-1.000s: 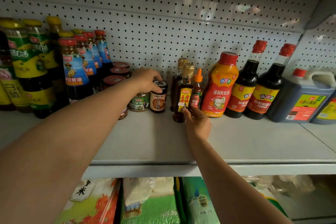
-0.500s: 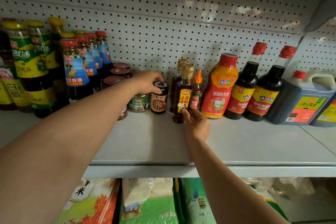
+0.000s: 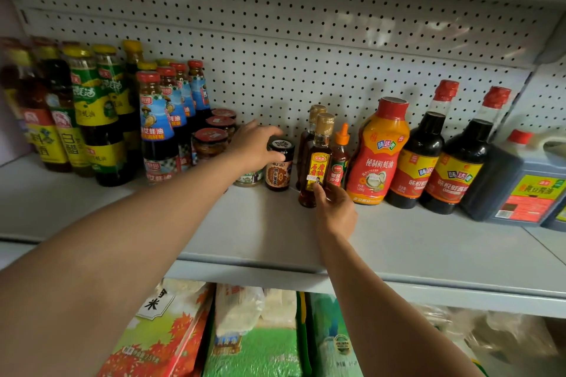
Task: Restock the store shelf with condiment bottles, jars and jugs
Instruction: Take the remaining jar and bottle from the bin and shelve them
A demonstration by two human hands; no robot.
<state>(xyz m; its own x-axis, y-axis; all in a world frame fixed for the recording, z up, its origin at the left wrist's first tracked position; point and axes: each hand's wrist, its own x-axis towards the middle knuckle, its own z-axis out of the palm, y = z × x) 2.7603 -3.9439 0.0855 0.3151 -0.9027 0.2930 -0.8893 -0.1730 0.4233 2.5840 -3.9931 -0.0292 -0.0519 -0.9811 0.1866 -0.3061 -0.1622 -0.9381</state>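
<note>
Head view, the only one. Shelf (image 3: 398,242) already well stocked along the back: tall green- and yellow-labelled bottles (image 3: 95,113) at the left edge of the frame, blue-labelled oyster sauce bottles (image 3: 156,128) beside them, red-lidded jars (image 3: 209,142) next, then toward the right an orange squeeze bottle (image 3: 378,151), two dark soy bottles (image 3: 441,150) with red caps, and a dark jug (image 3: 520,180) at the far right. Front half of the shelf mostly bare, so plenty of room left; judged as midway, with small items now being lined up at frame centre.

Left hand (image 3: 255,145) reaching in from lower left, fingers spread and curled loosely over the black lid of a small brown-labelled jar (image 3: 278,171); touching the lid, though a firm grip cannot be confirmed. Green-labelled jar (image 3: 249,176) partly hidden beneath that hand. Right hand (image 3: 335,208) low at centre, thumb and fingertips pinched lightly around the base of a slim yellow-labelled oil bottle (image 3: 317,168) standing upright on the shelf.

In the way: a second gold-capped bottle (image 3: 309,135) directly behind, a small orange-nozzled sauce bottle (image 3: 338,162) just beside on the right, both close enough to be knocked. Below the shelf, at the bottom of the frame, bagged rice (image 3: 254,343) and a box with maple leaves (image 3: 159,340), not involved.
</note>
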